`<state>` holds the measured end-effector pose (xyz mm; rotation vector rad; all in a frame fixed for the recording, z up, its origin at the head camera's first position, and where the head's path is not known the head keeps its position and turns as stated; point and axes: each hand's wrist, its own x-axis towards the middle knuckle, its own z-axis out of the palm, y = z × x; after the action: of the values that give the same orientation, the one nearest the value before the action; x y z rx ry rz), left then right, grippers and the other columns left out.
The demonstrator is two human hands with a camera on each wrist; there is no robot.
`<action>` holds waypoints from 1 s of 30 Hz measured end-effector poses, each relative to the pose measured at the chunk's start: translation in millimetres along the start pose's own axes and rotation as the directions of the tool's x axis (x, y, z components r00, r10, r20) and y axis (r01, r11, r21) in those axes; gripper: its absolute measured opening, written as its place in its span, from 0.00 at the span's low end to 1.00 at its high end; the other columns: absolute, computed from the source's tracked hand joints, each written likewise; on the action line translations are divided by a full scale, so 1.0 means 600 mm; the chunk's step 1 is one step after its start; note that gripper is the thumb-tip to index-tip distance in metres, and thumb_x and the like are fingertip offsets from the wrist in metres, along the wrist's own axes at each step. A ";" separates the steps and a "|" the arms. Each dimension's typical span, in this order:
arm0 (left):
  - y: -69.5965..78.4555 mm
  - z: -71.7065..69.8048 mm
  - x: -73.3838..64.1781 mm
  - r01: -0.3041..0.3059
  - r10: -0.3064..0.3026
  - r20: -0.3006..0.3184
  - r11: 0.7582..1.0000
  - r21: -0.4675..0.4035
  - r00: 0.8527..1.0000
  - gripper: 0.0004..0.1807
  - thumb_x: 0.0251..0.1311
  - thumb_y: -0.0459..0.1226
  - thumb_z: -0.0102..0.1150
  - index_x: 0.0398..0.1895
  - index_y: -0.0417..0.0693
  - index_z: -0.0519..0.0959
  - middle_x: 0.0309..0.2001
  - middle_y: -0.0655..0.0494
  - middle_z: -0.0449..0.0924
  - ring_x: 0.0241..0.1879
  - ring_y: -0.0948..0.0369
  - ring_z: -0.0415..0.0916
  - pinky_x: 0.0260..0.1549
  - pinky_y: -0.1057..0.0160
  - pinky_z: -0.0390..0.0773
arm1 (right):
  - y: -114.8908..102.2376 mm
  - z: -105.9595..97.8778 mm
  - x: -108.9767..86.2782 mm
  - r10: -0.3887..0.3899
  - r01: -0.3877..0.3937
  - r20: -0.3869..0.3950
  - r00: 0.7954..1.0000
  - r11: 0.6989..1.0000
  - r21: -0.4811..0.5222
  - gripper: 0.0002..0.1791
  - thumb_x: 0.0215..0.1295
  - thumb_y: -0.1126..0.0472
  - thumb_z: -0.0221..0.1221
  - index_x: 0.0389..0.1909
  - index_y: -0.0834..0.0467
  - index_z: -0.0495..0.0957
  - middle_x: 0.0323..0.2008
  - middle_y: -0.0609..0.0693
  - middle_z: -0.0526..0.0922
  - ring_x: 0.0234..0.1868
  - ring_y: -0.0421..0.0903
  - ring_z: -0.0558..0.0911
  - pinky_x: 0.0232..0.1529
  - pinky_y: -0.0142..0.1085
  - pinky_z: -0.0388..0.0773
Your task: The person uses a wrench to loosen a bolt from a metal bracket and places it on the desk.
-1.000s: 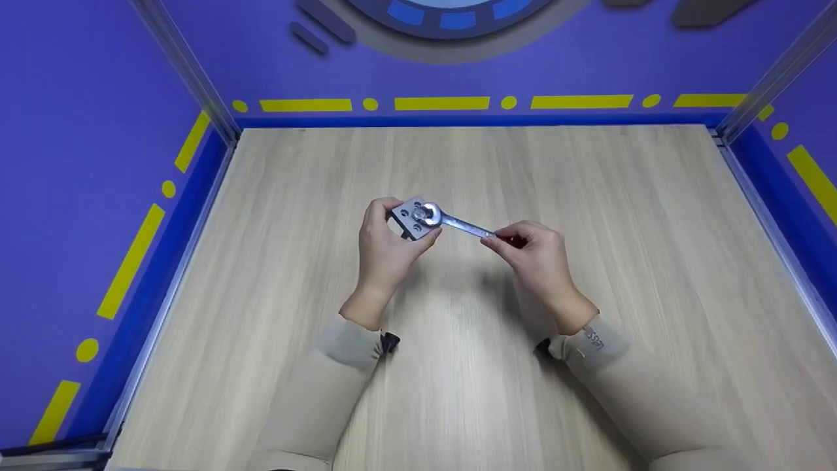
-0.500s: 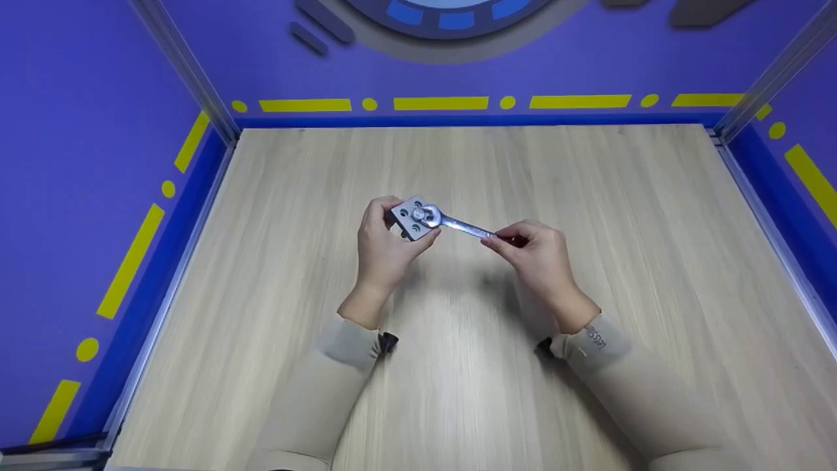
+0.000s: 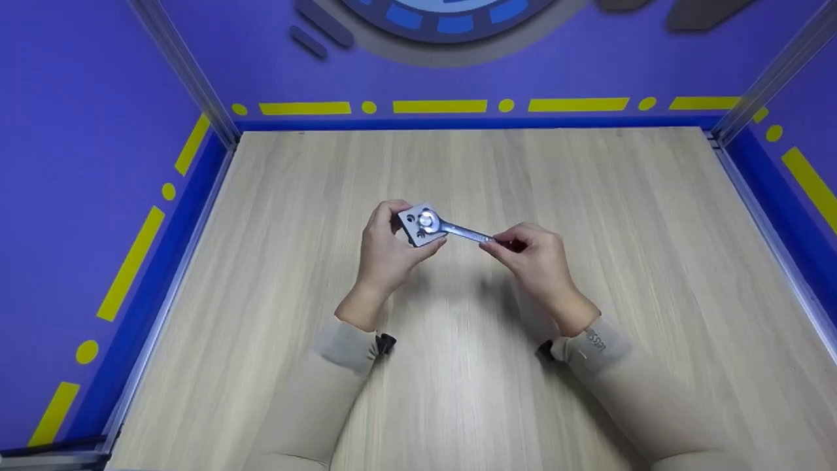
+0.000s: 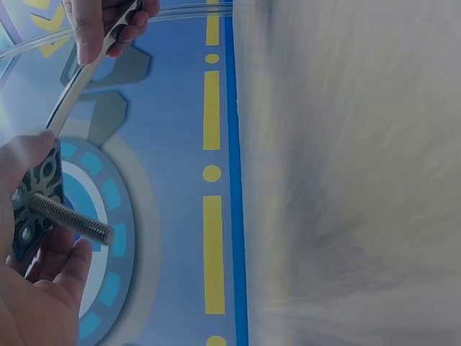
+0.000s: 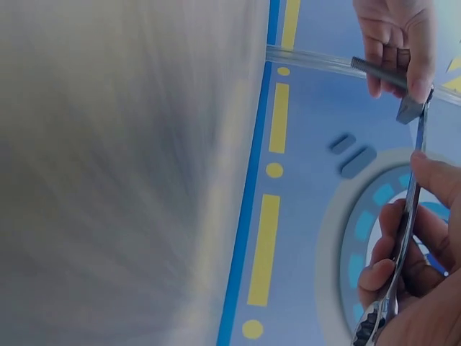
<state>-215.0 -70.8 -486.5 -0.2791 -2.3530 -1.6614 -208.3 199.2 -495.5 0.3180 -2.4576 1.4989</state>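
My left hand grips a small square metal plate by its edges, above the table. The plate has several holes, and a bolt runs through its middle. The bolt's threaded shank sticks out of the plate's underside in the left wrist view. On the upper face, the head end of a steel wrench overlaps the bolt head. Thumb and fingers of my right hand pinch the wrench toward its other end. That near end, a toothed ring, shows below the fingers in the right wrist view.
The wood-grain table stretches beneath both hands. Purple-blue panels with yellow markings close off the back and both sides, with metal frame posts at the corners. Small black devices sit at the sleeve cuffs.
The plate has shifted slightly right and toward me. The wrench's head end, earlier off to the right side of the bolt head, now lies over it. The right hand has barely moved.
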 end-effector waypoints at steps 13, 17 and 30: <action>0.014 -0.029 -0.002 0.193 -0.087 0.618 0.975 -0.108 0.782 0.40 0.46 0.32 0.94 0.63 0.46 0.81 0.60 0.48 0.86 0.58 0.53 0.88 0.63 0.53 0.92 | 0.053 -0.054 0.045 -0.278 0.288 0.245 0.929 0.957 -0.009 0.10 0.60 0.66 0.84 0.40 0.59 0.94 0.40 0.51 0.92 0.47 0.40 0.83 0.50 0.21 0.82; 0.010 -0.025 -0.005 0.188 -0.041 0.776 0.977 -0.100 0.629 0.37 0.46 0.29 0.93 0.61 0.43 0.83 0.55 0.50 0.89 0.52 0.58 0.88 0.56 0.64 0.91 | 0.065 -0.058 0.046 -0.410 0.402 0.324 0.853 0.911 0.093 0.13 0.56 0.70 0.84 0.41 0.59 0.94 0.40 0.53 0.93 0.47 0.44 0.84 0.55 0.22 0.80; 0.003 -0.036 0.001 0.209 -0.031 0.805 0.971 -0.117 0.593 0.35 0.47 0.25 0.90 0.59 0.41 0.83 0.55 0.52 0.90 0.51 0.60 0.86 0.54 0.68 0.89 | 0.083 -0.080 0.047 -0.389 0.364 0.279 0.878 0.921 0.140 0.13 0.55 0.74 0.84 0.38 0.60 0.94 0.37 0.55 0.91 0.42 0.38 0.83 0.43 0.21 0.83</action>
<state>-213.3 -90.7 -478.0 -1.1655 -2.8273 -2.1665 -245.6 262.8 -507.0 1.0519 -2.3592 1.4673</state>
